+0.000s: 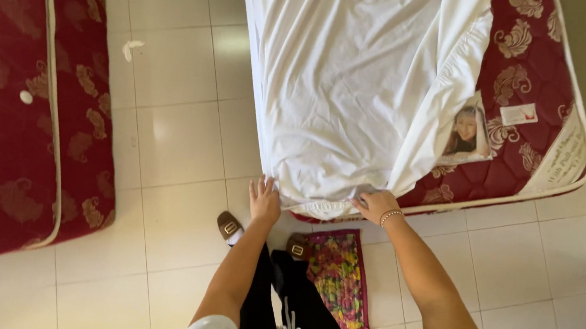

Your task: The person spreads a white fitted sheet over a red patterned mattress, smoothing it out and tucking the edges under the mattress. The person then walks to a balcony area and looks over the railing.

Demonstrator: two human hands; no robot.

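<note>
Fingers of my right hand [374,206] pinch the white sheet [353,86]; my left hand [264,200] lies open-flat on its corner, over a red mattress [533,71] with a white label [518,113], on pale tile floor [177,143].

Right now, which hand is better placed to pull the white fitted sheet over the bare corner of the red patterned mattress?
Probably the right hand: it grips the white fitted sheet nearest the uncovered red patterned mattress; the left hand rests flat at the covered corner.
</note>
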